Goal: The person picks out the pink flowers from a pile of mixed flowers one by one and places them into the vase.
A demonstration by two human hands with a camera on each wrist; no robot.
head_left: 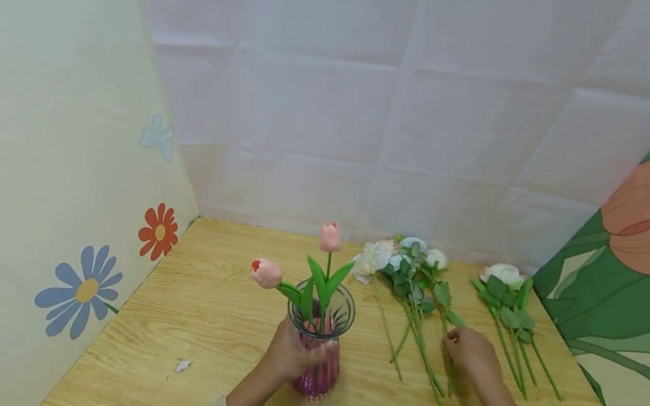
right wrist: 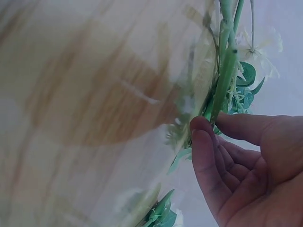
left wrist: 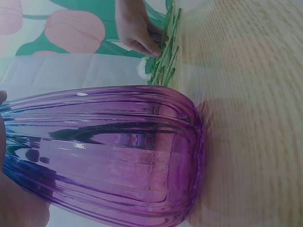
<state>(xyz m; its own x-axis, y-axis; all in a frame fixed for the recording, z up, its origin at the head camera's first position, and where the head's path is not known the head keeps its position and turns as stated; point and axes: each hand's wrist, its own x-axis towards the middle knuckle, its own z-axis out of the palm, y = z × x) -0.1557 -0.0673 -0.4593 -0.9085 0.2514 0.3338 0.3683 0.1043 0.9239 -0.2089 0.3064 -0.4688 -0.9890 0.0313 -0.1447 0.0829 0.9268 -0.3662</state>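
A ribbed glass vase point(head_left: 317, 375), purple toward its base, stands upright on the wooden table, and my left hand point(head_left: 287, 353) grips its side. Two pink tulips are in it: one tulip point(head_left: 331, 237) rises upright, the other tulip point(head_left: 266, 274) leans left over the rim. In the right wrist view my right hand point(right wrist: 246, 165) pinches a green flower stem point(right wrist: 225, 78) between thumb and index finger. That stem lies at the right edge of a flower bunch point(head_left: 410, 275); which bloom it belongs to I cannot tell.
Right of my right hand lies another group of stems with a white flower point(head_left: 502, 274). The wooden table point(head_left: 228, 290) meets a white sheet point(head_left: 308, 120) at the back. Panels with printed flowers stand left and right. A pale torn patch point(head_left: 183, 365) marks the tabletop.
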